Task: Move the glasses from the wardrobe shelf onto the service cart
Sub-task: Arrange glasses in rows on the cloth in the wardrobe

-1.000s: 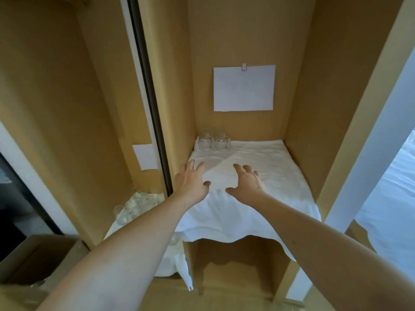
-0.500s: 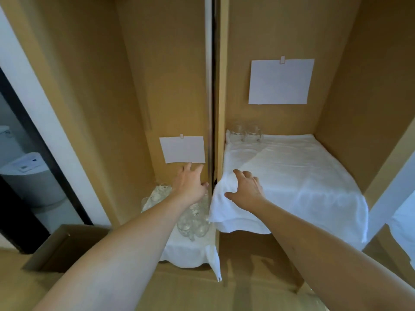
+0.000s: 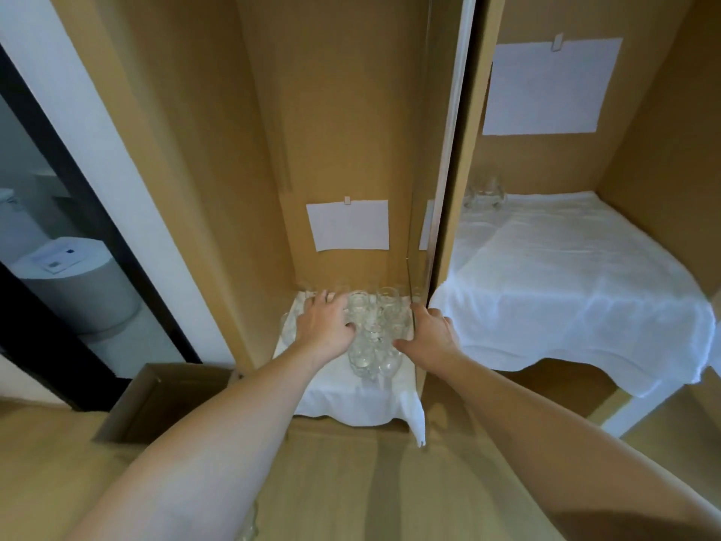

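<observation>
Reaching into a tan wardrobe, with both bare forearms stretched toward a cluster of clear glasses [image 3: 372,329] standing on a white cloth [image 3: 351,400] over a low shelf in the left compartment. Left hand [image 3: 325,326] lying palm down among the glasses at the cluster's left edge, fingers spread and fairly straight, grip not closed round any glass. Right hand [image 3: 429,331] just to the right of the cluster, by the edge of the upright divider [image 3: 448,150], fingers loosely bent, thumb pointing toward the glasses; cannot tell whether touching any. Pinned above the cluster on the back wall, a small blank sheet of paper [image 3: 347,226]. Behind the divider, a wider shelf draped in a white sheet [image 3: 565,290], with a couple more glasses [image 3: 485,193] at its back left corner under a larger blank sheet [image 3: 546,87]. Lower left, an open cardboard box [image 3: 156,400] on the floor.
</observation>
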`<state>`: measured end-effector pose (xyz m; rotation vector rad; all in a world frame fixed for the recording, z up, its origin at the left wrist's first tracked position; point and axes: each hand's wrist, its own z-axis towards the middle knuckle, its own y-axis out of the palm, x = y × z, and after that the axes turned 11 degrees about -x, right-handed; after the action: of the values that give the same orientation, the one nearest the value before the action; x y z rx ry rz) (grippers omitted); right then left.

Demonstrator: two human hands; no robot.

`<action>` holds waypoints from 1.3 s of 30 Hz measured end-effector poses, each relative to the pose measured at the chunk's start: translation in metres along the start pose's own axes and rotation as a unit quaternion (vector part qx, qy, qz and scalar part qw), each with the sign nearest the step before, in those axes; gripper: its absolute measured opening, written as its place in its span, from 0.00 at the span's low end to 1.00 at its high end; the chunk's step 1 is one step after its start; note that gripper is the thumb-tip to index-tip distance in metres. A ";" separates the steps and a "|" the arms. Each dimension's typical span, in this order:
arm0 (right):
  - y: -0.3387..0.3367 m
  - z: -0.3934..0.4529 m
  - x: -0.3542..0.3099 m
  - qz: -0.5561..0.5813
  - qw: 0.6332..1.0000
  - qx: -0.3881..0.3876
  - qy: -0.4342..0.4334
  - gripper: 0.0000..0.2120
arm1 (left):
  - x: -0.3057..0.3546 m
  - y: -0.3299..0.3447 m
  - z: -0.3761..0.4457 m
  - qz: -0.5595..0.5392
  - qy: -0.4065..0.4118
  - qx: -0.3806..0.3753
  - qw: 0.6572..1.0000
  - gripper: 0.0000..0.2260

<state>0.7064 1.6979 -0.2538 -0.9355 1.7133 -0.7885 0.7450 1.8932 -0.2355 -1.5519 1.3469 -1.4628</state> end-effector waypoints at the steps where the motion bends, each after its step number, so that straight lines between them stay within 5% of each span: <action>1: 0.006 0.004 -0.001 0.002 1.000 -0.007 0.007 0.39 | -0.007 0.004 0.004 0.000 -0.003 -0.006 1.000 0.28; 27: 0.163 0.217 0.032 0.092 0.963 -0.182 0.177 0.35 | -0.113 0.145 0.204 -0.127 -0.122 -0.214 0.961 0.31; 39: 0.239 0.290 0.084 0.177 0.932 -0.140 0.283 0.38 | -0.149 0.245 0.260 -0.219 -0.129 -0.214 0.943 0.34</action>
<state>0.9114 1.7198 -0.5796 -0.5727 2.4667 -0.6105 0.9489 1.9063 -0.5638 -2.3567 1.2670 -1.1872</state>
